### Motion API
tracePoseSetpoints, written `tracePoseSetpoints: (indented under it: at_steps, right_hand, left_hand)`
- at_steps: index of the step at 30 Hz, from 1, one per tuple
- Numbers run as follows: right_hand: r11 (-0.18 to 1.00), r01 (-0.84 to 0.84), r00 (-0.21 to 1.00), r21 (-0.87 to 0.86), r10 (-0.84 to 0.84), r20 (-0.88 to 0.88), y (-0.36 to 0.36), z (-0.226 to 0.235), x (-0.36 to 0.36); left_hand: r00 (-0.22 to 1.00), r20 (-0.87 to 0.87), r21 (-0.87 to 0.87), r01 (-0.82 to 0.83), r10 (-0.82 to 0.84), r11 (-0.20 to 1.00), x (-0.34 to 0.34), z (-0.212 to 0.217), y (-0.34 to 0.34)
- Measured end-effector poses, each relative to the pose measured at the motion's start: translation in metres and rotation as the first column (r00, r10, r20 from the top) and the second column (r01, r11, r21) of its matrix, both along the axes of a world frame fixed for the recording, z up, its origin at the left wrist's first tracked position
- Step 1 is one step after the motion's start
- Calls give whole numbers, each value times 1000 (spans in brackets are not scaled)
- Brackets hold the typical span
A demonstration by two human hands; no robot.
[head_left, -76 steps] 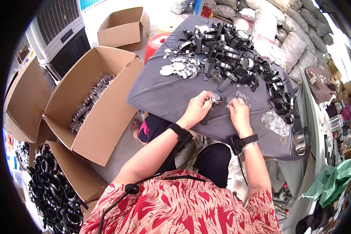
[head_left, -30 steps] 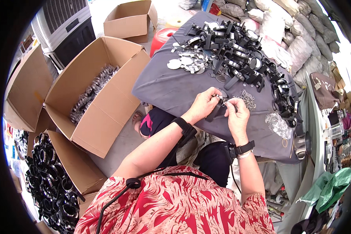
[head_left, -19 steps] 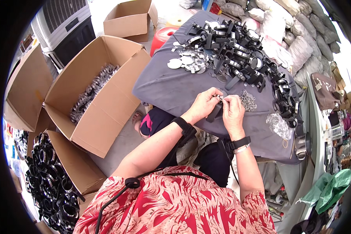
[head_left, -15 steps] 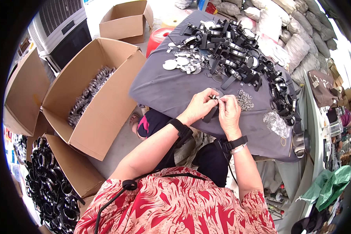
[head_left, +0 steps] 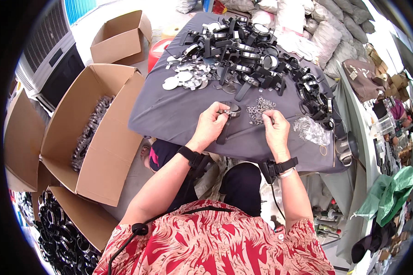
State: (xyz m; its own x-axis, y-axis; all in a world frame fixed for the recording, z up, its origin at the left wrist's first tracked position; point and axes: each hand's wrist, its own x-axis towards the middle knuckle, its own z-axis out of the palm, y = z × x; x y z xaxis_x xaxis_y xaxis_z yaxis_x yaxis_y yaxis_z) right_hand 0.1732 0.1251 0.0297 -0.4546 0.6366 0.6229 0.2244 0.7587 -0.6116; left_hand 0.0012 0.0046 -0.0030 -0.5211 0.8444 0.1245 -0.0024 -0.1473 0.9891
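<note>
My left hand point(head_left: 209, 125) is closed on a watch-like piece point(head_left: 234, 110), a round metal rim with a black strap hanging down from it. The hand holds it just above the grey cloth. To its right, my right hand point(head_left: 277, 130) has thumb and fingers pinched together at the near edge of a small pile of tiny metal parts point(head_left: 259, 109). Whatever lies between those fingertips is too small to make out. Beyond both hands is a heap of similar black-strapped pieces point(head_left: 250, 55), with loose silvery discs point(head_left: 184, 75) at its left.
A grey cloth covers the table point(head_left: 165, 112). On its right lie a clear plastic bag of small parts point(head_left: 312, 130) and a metal cup point(head_left: 345, 149). An open carton point(head_left: 112, 142) stands left, above a box of black pieces point(head_left: 62, 233). Sacks point(head_left: 323, 39) are piled behind.
My hands were together over the piece. Now they are apart: the right has moved to the small metal parts, while the left keeps the piece. The whole view has shifted somewhat.
</note>
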Motion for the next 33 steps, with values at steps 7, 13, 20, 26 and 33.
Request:
tracePoseSetpoints:
  at_steps: [7, 13, 20, 26, 33]
  right_hand:
    - [955, 224, 872, 193, -285, 398, 60, -7, 94]
    - [898, 113, 615, 425, -399, 680, 66, -6, 98]
    - [649, -363, 447, 668, -508, 736, 85, -10, 100]
    - [812, -121, 697, 571, -340, 631, 92, -9, 100]
    - [791, -195, 981, -580, 142, -135, 5, 5, 15]
  left_hand:
    - [999, -35, -19, -12, 11, 1000, -2, 5, -5]
    - [999, -48, -52, -16, 13, 999, -5, 7, -8]
    - [999, -27, 39, -30, 31, 999, -5, -12, 4]
    - [1000, 4, -65, -25, 25, 998, -1, 11, -7]
    - [999, -45, -16, -32, 31, 999, -4, 5, -6]
